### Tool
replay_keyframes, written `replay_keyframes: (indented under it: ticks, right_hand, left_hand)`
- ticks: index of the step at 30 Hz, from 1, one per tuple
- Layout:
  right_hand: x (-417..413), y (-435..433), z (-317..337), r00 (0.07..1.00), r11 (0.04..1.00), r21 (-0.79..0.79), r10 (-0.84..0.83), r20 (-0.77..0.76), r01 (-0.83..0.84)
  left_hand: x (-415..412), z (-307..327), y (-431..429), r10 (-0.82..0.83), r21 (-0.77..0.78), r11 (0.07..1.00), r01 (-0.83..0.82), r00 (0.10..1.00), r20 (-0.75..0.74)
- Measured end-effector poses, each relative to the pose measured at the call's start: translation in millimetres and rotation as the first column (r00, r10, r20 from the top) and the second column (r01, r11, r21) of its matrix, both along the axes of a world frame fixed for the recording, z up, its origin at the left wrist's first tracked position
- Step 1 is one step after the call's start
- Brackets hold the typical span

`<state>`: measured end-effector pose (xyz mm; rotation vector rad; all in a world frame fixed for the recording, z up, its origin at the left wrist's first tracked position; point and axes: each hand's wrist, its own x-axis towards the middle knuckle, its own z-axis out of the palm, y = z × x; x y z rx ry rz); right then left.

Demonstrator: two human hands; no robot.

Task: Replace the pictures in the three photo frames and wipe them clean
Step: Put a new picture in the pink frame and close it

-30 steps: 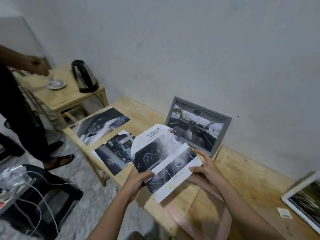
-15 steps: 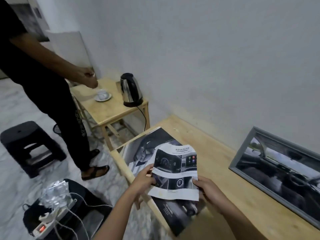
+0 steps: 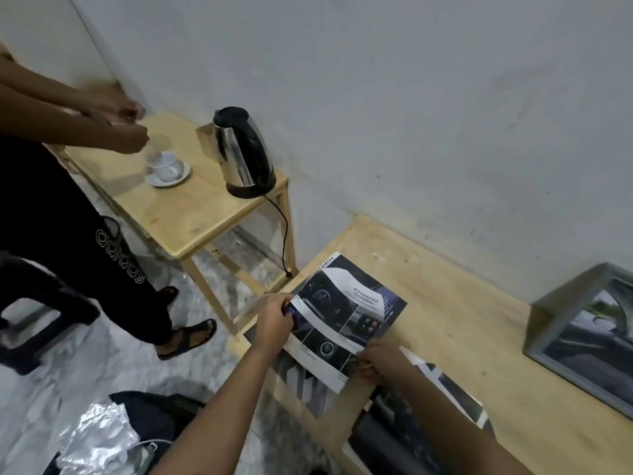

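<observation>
Status: the replacement stage is in progress. The wiping stage is judged not begun, since no cloth shows.

Frames: only one frame [image 3: 543,329] is in view. It stands at the far right of the bench [image 3: 455,303], leaning back toward the wall, and it contains a car-interior picture. Whether that picture is the old one or its replacement cannot be told. The other two frames are out of view, so their condition is unknown.

Sheet: the sheet [image 3: 346,317] is outside any frame. It is held low over the left end of the bench, above the near edge, and whether it touches what lies under it cannot be told. It is a glossy printed page, lying nearly flat with a slight curl. It has a dark ground, white bands, the heading "ADVANCED" and several small dashboard panels.

Hands:
- The left hand [image 3: 275,317] grips the left edge of the sheet, fingers curled onto its face.
- The right hand [image 3: 376,363] pinches the near corner between thumb and fingers. The fingertips are blurred.

Other stock: further prints [image 3: 407,423] lie flat on the near edge of the bench, partly under the sheet and the right forearm.

Remaining work, as judged:
- Fit the sheet into a frame.
- Deal with whichever frames still need new pictures.
- Wipe all three frames.
</observation>
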<state>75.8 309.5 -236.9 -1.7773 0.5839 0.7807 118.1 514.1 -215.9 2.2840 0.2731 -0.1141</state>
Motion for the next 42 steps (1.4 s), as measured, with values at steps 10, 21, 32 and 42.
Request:
replay_keyframes:
  ticks: [10,21,32,42]
  right_hand:
    - [0,18,-7,0.974,0.946,-0.314,0.137,0.180,-0.075]
    - [-57,-101,-5,0.883,0.676,-0.569,-0.327,0.337,0.468]
    - [-143,-128,-21,0.927,0.755,-0.549,-0.356,0.116,0.359]
    - [-149,-128,-28,0.816,0.748,-0.326,-0.518,0.258,0.578]
  left_hand:
    - [18,-38,12,-0.040,0.254,0.966,0.047,0.999,-0.031]
    - [-50,-38,-94,-0.396,0.007,0.918,0.396,0.918,0.021]
    - [-112,-55,-135,-0.523,0.230,0.793,0.564,0.824,-0.218]
    - [-106,-49,-144,-0.461,0.363,0.739,0.567,0.819,-0.341]
